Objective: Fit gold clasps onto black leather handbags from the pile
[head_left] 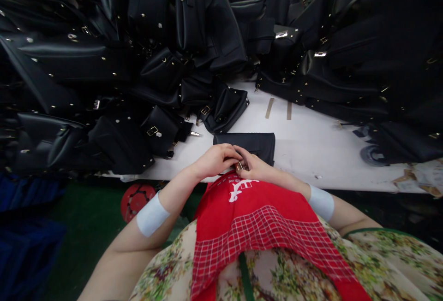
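Note:
My left hand (218, 159) and my right hand (255, 166) meet at the table's front edge, just above the red apron. Between their fingertips is a small gold-coloured metal buckle (239, 166). The fingers of both hands are bent and pressed together around it. Directly behind my hands a flat black leather piece (261, 142) lies on the white table (304, 146), partly covered by them. Beyond that piece sits a small black bag (226, 107) with a gold buckle.
Black bags with metal fittings are heaped at the left (121, 142), the back (221, 38) and the right (346, 79). A clear tape roll (373, 155) lies at the right. Below the table are a red round object (137, 202) and blue crates (26, 245).

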Available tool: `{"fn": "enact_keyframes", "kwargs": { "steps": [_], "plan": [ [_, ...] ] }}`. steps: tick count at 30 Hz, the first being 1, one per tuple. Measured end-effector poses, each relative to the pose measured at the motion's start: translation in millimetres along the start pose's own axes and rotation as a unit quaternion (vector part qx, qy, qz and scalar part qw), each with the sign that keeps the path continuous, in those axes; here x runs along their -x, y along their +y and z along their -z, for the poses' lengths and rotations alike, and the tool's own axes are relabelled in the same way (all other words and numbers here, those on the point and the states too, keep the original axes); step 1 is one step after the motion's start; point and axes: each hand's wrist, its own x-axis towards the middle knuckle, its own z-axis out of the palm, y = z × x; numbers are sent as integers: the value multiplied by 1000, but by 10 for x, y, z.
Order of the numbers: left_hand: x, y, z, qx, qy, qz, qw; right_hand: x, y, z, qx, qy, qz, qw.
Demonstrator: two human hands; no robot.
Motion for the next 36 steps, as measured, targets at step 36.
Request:
{"fn": "enact_keyframes", "kwargs": {
  "steps": [36],
  "plan": [
    [167,-132,-72,94,137,151,974,46,-36,18,-156,-21,-61,986]
  ]
}}
